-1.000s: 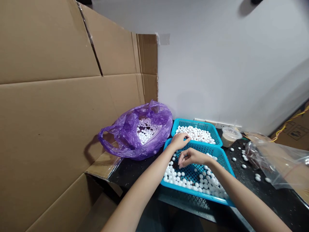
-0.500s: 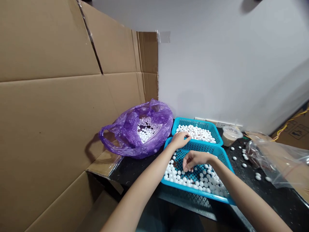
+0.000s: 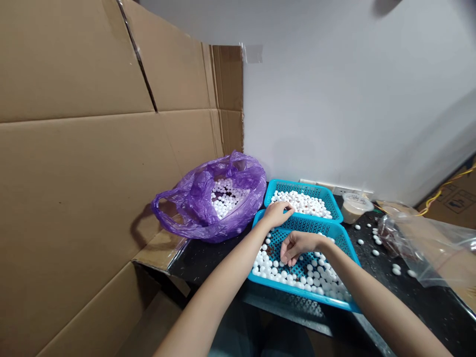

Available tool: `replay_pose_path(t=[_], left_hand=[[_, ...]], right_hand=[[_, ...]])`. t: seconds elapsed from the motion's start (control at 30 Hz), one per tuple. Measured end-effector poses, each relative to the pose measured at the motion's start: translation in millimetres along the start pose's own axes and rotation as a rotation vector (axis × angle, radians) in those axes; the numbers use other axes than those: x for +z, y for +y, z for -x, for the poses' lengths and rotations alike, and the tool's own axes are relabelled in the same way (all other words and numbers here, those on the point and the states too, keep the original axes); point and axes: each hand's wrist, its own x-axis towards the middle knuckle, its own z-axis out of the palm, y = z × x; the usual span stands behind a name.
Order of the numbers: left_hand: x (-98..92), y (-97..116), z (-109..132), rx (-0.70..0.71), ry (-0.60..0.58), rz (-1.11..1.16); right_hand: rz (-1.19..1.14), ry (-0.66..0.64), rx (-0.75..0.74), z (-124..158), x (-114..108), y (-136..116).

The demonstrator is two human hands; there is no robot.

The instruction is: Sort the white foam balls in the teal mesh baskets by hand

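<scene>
Balls (image 3: pixel 265 268) in near basket (image 3: pixel 297 290) look light, smooth and likely to roll, so pinch each across its middle; right hand (image 3: pixel 296 244) has fingers (image 3: pixel 284 258) bunched there, catch unclear, left hand (image 3: pixel 277 215) loosely curled by far basket (image 3: pixel 337 215), grip unclear.

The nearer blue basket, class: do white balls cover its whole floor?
No: the floor of the nearer blue basket shows bare in places between its white balls.

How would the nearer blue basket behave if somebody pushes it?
The nearer blue basket probably stays stiff, since its walls stand upright. Its many holes suggest a light shell. The round white balls inside might roll across bare floor patches.
</scene>
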Motion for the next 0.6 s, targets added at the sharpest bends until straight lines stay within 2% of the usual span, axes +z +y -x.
replay_pose_path(t=[0.6], left_hand=[[3.6, -4.2, -1.9, 0.006, -0.009, 0.002]], right_hand=[[0.099, 0.048, -0.093, -1.4, 8.3, -7.2]])
